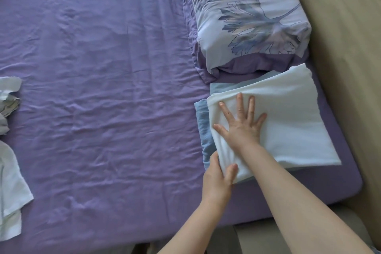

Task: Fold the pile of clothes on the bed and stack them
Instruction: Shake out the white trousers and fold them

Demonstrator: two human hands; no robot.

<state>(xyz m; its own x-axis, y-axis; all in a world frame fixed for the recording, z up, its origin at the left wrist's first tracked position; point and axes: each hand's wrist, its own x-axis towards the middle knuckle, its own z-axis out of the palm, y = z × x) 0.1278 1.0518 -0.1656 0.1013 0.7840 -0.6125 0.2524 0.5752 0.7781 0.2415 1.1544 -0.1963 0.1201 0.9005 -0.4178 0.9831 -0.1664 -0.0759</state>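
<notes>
Purple sheets cover the bed. By the pillow, a folded white garment tops a blue one; right hand presses it, fingers spread, left hand pinches its corner. Unfolded clothes wait far left, so work remains.

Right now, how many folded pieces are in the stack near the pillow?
2 visible: a white piece on top, under both hands, and a blue piece beneath it, showing along its left and far edges. More could be hidden underneath.
</notes>
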